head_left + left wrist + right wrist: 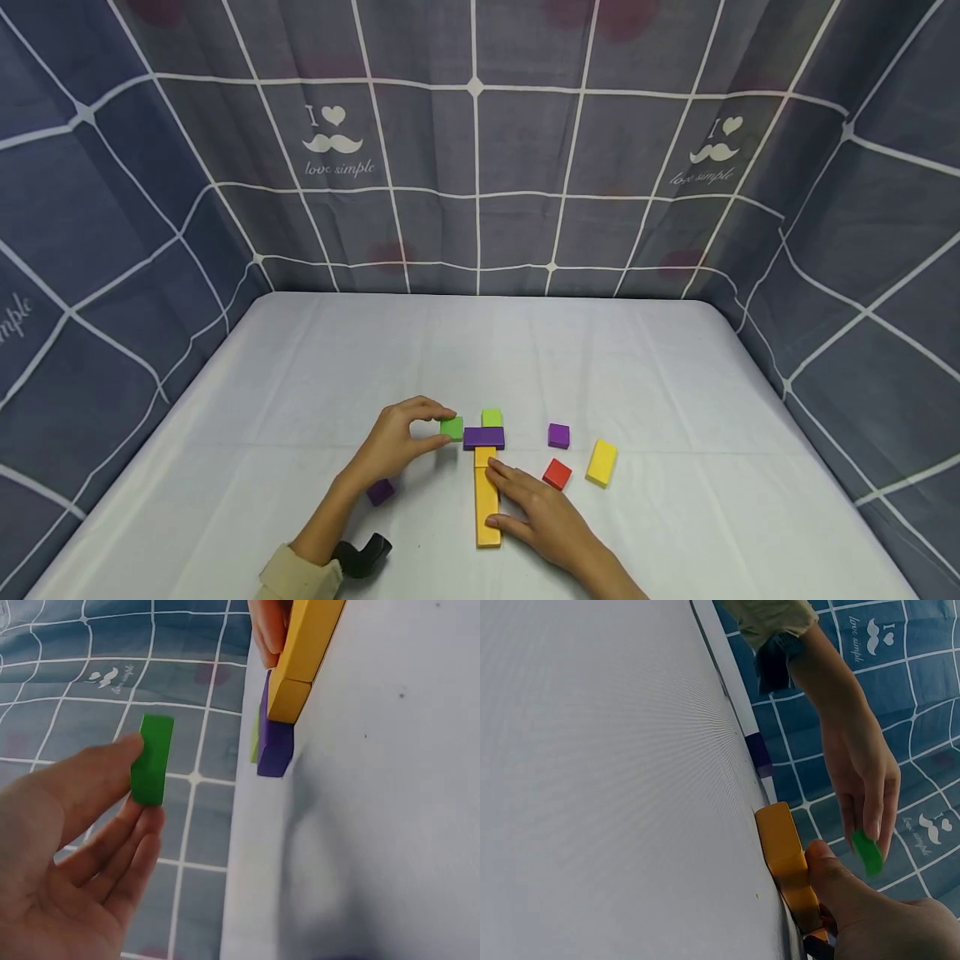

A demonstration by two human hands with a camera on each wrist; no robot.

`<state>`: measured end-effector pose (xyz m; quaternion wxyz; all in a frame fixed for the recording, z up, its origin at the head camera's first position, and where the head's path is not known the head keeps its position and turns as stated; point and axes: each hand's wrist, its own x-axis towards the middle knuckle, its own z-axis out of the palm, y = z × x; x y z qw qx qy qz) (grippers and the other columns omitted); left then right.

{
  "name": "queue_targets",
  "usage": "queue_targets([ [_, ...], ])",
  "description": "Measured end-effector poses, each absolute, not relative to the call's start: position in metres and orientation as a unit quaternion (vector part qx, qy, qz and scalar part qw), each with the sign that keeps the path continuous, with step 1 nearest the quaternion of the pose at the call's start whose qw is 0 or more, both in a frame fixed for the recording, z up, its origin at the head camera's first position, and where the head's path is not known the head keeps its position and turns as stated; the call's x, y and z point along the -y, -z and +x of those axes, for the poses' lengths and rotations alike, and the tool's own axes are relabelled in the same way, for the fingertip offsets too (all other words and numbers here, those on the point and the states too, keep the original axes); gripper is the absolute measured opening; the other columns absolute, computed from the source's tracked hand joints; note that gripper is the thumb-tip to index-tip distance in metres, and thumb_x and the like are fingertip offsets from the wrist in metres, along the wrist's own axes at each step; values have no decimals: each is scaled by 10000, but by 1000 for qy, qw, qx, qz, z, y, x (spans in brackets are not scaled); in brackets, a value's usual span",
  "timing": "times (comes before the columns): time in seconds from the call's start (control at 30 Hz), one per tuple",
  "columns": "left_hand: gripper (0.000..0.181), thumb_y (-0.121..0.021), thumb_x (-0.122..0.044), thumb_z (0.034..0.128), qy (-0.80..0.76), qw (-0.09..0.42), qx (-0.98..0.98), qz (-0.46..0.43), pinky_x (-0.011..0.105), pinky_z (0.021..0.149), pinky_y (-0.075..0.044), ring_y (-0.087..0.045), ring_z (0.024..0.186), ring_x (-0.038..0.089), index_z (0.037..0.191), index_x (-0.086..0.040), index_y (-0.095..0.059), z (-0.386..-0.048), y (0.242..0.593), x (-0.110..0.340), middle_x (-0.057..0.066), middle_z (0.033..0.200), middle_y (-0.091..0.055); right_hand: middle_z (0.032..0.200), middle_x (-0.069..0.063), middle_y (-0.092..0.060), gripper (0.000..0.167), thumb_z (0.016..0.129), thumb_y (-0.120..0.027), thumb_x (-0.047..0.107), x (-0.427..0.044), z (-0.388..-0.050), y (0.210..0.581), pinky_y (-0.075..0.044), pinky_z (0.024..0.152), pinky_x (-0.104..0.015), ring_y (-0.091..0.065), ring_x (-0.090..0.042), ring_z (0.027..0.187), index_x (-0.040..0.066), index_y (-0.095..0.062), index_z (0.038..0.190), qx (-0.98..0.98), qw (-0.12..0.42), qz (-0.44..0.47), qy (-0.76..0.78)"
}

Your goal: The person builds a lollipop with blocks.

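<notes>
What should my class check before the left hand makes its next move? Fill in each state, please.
1. Green block secure in the left hand: ok, pinched at its edges.
2. Green block set on the table: not ok, it is held above it.
3. Purple crosspiece lying across the far end of the orange-yellow row: ok.
4. Right hand at the row: ok, touching it.
5. Right hand pressing firmly enough to steady it: cannot tell.
</notes>
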<state>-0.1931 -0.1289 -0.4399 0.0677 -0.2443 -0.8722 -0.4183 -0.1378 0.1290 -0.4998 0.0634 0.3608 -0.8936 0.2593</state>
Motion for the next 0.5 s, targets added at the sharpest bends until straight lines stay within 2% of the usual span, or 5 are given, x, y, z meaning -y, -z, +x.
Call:
queue_targets([
  [0.3, 302, -770, -122, 745, 429, 97, 878, -189, 421, 808, -511, -594, 929, 179, 1039, -107, -706, -215, 451, 106, -36, 987, -646, 1424, 55, -395, 595, 883, -530, 494, -129, -137, 501, -431, 966, -374, -431, -144, 1248, 139, -478, 1358, 897, 56, 351, -265],
  [0.5, 278, -753, -114, 762, 413, 93, 886, -188, 369, 791, -524, -606, 904, 195, 1033, -76, -704, -225, 463, 101, 14, 976, -645, 1423, 56, -397, 595, 880, -537, 492, -129, -138, 503, -430, 967, -374, -426, -140, 1251, 141, -480, 1357, 894, 60, 352, -270],
])
